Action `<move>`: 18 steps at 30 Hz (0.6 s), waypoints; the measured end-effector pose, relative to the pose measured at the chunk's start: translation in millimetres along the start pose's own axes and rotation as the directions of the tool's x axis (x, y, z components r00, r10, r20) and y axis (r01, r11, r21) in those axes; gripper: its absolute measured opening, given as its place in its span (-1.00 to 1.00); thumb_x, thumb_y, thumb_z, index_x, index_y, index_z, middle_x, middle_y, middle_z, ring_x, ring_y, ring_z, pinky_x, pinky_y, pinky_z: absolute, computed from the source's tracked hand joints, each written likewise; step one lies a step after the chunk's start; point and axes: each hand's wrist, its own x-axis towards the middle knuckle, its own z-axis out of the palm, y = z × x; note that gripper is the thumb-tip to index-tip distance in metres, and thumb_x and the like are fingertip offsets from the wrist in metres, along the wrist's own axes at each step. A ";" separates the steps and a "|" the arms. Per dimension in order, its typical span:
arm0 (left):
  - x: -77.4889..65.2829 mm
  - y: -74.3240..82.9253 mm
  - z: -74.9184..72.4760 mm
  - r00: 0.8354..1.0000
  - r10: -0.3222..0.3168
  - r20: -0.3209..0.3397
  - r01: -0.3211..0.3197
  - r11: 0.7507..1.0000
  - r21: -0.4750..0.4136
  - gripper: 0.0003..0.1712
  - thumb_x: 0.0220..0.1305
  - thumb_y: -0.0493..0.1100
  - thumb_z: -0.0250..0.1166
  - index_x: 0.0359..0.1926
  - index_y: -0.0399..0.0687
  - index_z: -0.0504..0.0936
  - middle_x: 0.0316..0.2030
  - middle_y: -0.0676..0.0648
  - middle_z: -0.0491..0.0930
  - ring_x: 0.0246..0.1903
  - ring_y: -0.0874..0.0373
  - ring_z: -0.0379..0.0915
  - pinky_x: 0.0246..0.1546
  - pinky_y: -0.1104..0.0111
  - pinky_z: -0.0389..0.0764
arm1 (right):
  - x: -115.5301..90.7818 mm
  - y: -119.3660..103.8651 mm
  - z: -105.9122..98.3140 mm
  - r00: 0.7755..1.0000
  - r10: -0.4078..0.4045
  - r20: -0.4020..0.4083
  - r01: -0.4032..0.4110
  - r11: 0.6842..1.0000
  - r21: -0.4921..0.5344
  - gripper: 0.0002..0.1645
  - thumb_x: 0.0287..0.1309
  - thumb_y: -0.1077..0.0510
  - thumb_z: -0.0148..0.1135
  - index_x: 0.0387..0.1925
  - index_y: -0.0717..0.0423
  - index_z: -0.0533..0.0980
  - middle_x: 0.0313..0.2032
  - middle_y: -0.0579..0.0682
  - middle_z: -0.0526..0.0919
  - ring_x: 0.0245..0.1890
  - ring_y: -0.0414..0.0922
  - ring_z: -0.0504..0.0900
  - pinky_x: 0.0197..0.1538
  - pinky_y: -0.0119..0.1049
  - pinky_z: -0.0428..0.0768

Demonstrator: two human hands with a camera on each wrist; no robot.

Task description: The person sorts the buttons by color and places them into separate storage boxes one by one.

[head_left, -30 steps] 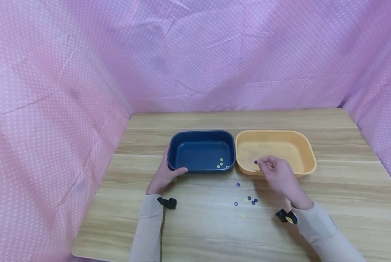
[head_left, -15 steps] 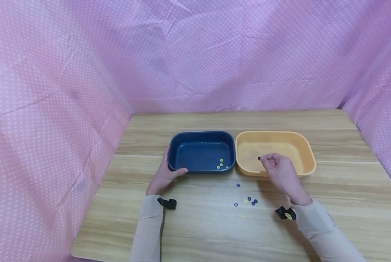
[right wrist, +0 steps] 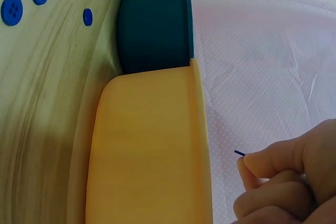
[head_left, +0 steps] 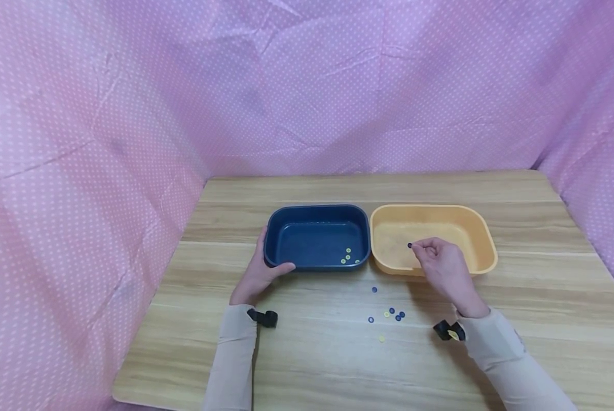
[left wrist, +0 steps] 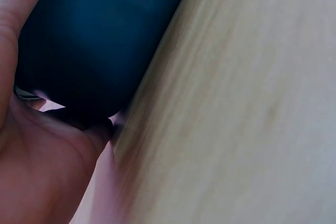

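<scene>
Now my right hand (head_left: 444,268) pinches a button (head_left: 410,245) over the yellow tub (head_left: 463,235), raised clear of its rim; my left hand (head_left: 257,277) (farther from that button) grips the blue tub (head_left: 307,242).

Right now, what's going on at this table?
A person's right hand pinches a blue button over the light orange bin. The left hand holds the left end of the dark blue bin, where four yellow buttons show. Five loose blue buttons and two loose yellow ones lie on the table.
</scene>
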 end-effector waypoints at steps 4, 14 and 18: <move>0.2 -0.4 0.3 1.000 -0.011 0.003 0.011 1.000 -0.012 0.35 0.03 -0.04 0.53 0.53 0.30 -0.33 0.49 0.14 -0.16 0.39 -0.04 -0.11 0.36 -0.11 -0.01 | 0.6 1.0 -0.9 1.000 0.006 -0.005 -0.006 1.000 -0.006 -0.54 0.40 -0.06 0.05 -0.10 0.28 0.57 -0.64 -0.05 0.38 -0.67 -0.15 0.34 -0.64 -0.32 0.30; 0.7 -0.1 -0.1 1.000 -0.009 0.002 0.009 1.000 -0.016 0.34 0.04 -0.07 0.53 0.53 0.30 -0.32 0.49 0.13 -0.14 0.38 -0.04 -0.09 0.36 -0.10 0.00 | 2.5 3.6 -1.2 1.000 -0.001 -0.024 0.001 1.000 -0.001 -0.55 0.39 -0.07 0.06 -0.12 0.27 0.58 -0.64 -0.05 0.37 -0.68 -0.16 0.33 -0.65 -0.31 0.29; -0.6 1.4 -0.2 1.000 -0.019 0.004 0.019 1.000 -0.009 0.35 0.03 -0.06 0.53 0.53 0.31 -0.33 0.50 0.12 -0.18 0.40 -0.02 -0.12 0.38 -0.08 -0.06 | 2.3 4.5 -1.2 1.000 0.001 -0.028 0.000 1.000 0.015 -0.54 0.39 -0.07 0.07 -0.12 0.28 0.57 -0.64 -0.06 0.37 -0.68 -0.18 0.32 -0.65 -0.32 0.29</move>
